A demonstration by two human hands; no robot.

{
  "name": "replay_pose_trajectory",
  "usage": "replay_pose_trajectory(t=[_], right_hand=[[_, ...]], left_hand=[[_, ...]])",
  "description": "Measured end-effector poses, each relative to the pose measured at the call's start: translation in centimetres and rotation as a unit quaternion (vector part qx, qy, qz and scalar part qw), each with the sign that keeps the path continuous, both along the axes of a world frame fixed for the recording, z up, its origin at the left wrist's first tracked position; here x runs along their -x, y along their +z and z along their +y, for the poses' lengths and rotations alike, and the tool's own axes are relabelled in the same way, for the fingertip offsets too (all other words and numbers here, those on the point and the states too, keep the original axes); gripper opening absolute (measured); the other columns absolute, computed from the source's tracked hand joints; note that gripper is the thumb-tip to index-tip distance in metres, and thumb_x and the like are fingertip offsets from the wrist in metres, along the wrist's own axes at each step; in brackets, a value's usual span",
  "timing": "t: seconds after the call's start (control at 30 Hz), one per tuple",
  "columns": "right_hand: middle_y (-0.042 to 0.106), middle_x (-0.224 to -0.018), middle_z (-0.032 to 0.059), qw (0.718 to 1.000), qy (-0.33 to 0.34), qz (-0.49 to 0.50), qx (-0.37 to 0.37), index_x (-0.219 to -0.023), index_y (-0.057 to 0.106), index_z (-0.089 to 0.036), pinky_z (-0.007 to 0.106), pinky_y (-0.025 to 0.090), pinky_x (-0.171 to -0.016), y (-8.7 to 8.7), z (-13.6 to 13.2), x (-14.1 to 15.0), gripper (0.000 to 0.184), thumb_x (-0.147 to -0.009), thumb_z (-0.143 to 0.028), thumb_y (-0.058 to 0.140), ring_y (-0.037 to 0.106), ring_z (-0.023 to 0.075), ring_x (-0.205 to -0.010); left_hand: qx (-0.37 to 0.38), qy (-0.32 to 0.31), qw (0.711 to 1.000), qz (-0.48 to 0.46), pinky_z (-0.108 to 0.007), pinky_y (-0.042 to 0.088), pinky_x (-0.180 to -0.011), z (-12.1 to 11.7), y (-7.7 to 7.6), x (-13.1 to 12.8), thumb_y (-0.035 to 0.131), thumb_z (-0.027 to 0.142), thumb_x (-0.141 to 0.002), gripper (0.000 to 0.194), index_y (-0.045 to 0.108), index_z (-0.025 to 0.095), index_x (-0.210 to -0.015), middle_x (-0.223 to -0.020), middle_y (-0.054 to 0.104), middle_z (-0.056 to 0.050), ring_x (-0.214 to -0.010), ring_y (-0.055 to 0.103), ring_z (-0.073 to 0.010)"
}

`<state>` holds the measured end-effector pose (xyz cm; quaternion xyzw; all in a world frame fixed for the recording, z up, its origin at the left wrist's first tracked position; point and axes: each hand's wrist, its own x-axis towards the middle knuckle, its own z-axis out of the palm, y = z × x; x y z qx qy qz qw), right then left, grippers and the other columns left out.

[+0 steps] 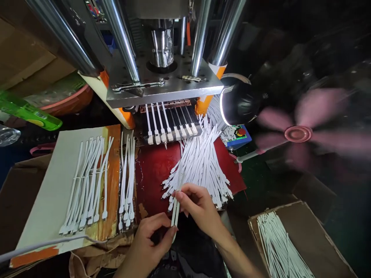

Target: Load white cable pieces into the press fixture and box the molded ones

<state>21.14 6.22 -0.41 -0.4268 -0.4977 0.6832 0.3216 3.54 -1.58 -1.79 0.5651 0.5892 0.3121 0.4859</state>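
Observation:
My left hand point(156, 237) pinches the lower end of a white flat cable point(175, 214) between thumb and forefinger. Higher up, my right hand point(198, 206) grips the same strip, also with thumb and forefinger. The cable seems doubled between the hands; its ends are partly hidden by my fingers. Just beyond my hands a large fanned pile of white cables point(199, 166) with small connectors lies on the red work surface point(156, 166). Behind it, several cables point(159, 123) sit side by side in the press fixture point(179, 112), connectors toward me.
Metal press plate point(174, 90) with a wrench point(139, 85) stands over the fixture. Cables point(87, 185) lie on a board point(46, 181) at left, with another bunch point(126, 185) beside it. At right are a lit lamp point(237, 102), a spinning pink fan point(298, 133) and a cardboard box point(321, 239) with cables.

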Motion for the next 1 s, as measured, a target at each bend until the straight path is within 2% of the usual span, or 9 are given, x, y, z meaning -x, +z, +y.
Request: replay_pose_trajectory(t=[0.1, 0.2, 0.3, 0.37, 0.5, 0.73, 0.8, 0.9, 1.0], right_hand=[[0.056, -0.065, -0.0030, 0.998, -0.017, -0.016, -0.053, -0.076, 0.068, -0.017, 0.022, 0.037, -0.055, -0.1, -0.4, 0.9, 0.039, -0.095, -0.051, 0.066, 0.048, 0.0105, -0.059], [0.060, -0.068, -0.0017, 0.992, -0.005, -0.052, -0.111, -0.078, 0.071, -0.017, 0.023, 0.036, -0.059, -0.3, -1.2, 1.0, 0.030, -0.097, -0.040, 0.064, 0.051, 0.0118, -0.064], [0.060, -0.067, -0.0019, 0.986, -0.004, -0.078, -0.144, -0.076, 0.071, -0.018, 0.024, 0.036, -0.061, -0.5, -1.7, 0.9, 0.027, -0.096, -0.033, 0.065, 0.051, 0.0120, -0.064], [0.064, -0.072, 0.0002, 0.986, -0.009, -0.066, -0.152, -0.078, 0.073, -0.018, 0.025, 0.040, -0.064, -0.5, -1.7, 0.8, 0.023, -0.096, -0.031, 0.066, 0.056, 0.0133, -0.068], [0.068, -0.084, 0.0041, 0.988, -0.029, -0.025, -0.152, -0.082, 0.076, -0.019, 0.025, 0.045, -0.065, -0.5, -1.5, 0.9, 0.018, -0.095, -0.029, 0.068, 0.060, 0.0148, -0.072], [0.058, -0.073, -0.0009, 0.984, -0.031, -0.061, -0.164, -0.081, 0.070, -0.019, 0.025, 0.039, -0.061, -1.3, -1.5, 1.6, 0.017, -0.095, -0.027, 0.066, 0.053, 0.0131, -0.067], [0.057, -0.072, -0.0021, 0.984, 0.001, -0.087, -0.157, -0.079, 0.067, -0.018, 0.024, 0.038, -0.062, -1.7, -2.0, 1.8, 0.016, -0.094, -0.024, 0.066, 0.052, 0.0126, -0.067], [0.060, -0.072, -0.0022, 0.979, 0.111, -0.103, -0.137, -0.077, 0.066, -0.018, 0.023, 0.038, -0.061, -1.6, -1.7, 1.3, 0.016, -0.093, -0.023, 0.068, 0.054, 0.0123, -0.067], [0.062, -0.073, -0.0018, 0.965, 0.193, -0.102, -0.149, -0.077, 0.066, -0.018, 0.022, 0.039, -0.060, 0.0, 1.7, -0.3, 0.023, -0.096, -0.031, 0.067, 0.054, 0.0121, -0.066]], left_hand=[[0.008, -0.010, 1.000, 0.018, -0.024, 0.047, -0.059, 1.2, 0.8, 0.6, 0.066, 0.037, -0.093, 0.016, 0.072, 0.023, -0.089, -0.075, 0.066, 0.000, -0.065, 0.061, -0.0162], [-0.024, 0.047, 0.999, -0.015, -0.024, 0.054, -0.068, 3.8, 2.5, 1.4, 0.072, 0.037, -0.090, 0.028, 0.073, 0.027, -0.116, -0.096, 0.072, -0.002, -0.077, 0.066, -0.0168], [-0.070, 0.024, 0.996, -0.057, -0.023, 0.053, -0.072, 6.3, 4.3, 1.6, 0.073, 0.032, -0.090, 0.009, 0.078, 0.025, -0.093, -0.093, 0.073, -0.002, -0.082, 0.068, -0.0162], [-0.079, 0.003, 0.994, -0.077, -0.023, 0.053, -0.071, 7.1, 5.0, 1.6, 0.074, 0.028, -0.090, 0.009, 0.077, 0.024, -0.083, -0.086, 0.072, -0.002, -0.079, 0.067, -0.0153], [-0.086, 0.008, 0.992, -0.096, -0.023, 0.053, -0.070, 7.2, 4.9, 1.4, 0.076, 0.026, -0.089, 0.008, 0.079, 0.023, -0.082, -0.085, 0.072, -0.002, -0.077, 0.068, -0.0150], [-0.138, 0.016, 0.989, -0.045, -0.022, 0.053, -0.068, 7.7, 5.4, 1.6, 0.073, 0.024, -0.091, 0.011, 0.077, 0.025, -0.081, -0.082, 0.073, 0.002, -0.075, 0.068, -0.0129], [-0.170, 0.051, 0.984, -0.005, -0.023, 0.054, -0.073, 9.1, 5.6, 2.1, 0.072, 0.026, -0.093, 0.010, 0.076, 0.026, -0.084, -0.085, 0.074, 0.003, -0.080, 0.068, -0.0130], [-0.234, 0.115, 0.964, 0.057, -0.030, 0.055, -0.091, 12.9, 5.2, 3.2, 0.068, 0.032, -0.095, 0.012, 0.076, 0.024, -0.091, -0.100, 0.075, -0.001, -0.096, 0.070, -0.0173], [-0.280, 0.132, 0.939, 0.149, -0.042, 0.049, -0.110, 18.1, 3.7, 4.3, 0.068, 0.035, -0.093, 0.017, 0.077, 0.021, -0.092, -0.132, 0.069, -0.008, -0.121, 0.066, -0.0253]])
